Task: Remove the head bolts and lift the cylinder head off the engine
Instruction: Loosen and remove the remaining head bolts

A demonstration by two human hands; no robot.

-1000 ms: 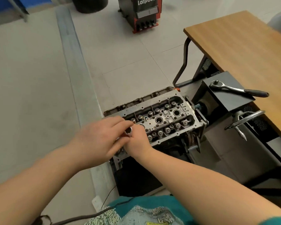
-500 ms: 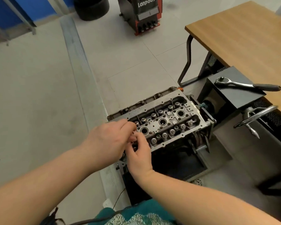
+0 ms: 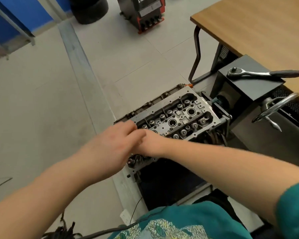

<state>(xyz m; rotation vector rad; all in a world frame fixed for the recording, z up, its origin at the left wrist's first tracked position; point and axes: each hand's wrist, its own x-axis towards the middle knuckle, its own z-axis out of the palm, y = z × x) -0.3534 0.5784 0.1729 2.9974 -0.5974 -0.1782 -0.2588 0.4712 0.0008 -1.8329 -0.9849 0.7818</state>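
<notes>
Cylinder head [image 3: 176, 116] long axis diagonal, near-left to far-right; hands' grip probably hidden.

Grey metal cylinder head [image 3: 176, 118], still seated flat on the engine, long axis running from seven to one o'clock. Open top with round bores, valve springs in two rows. Near end hidden beneath hands.

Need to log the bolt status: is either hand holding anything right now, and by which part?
Cannot be told. Both hands sit over the near end of the cylinder head; the left hand covers the right hand, hiding any grip. The ratchet lies untouched.
</notes>
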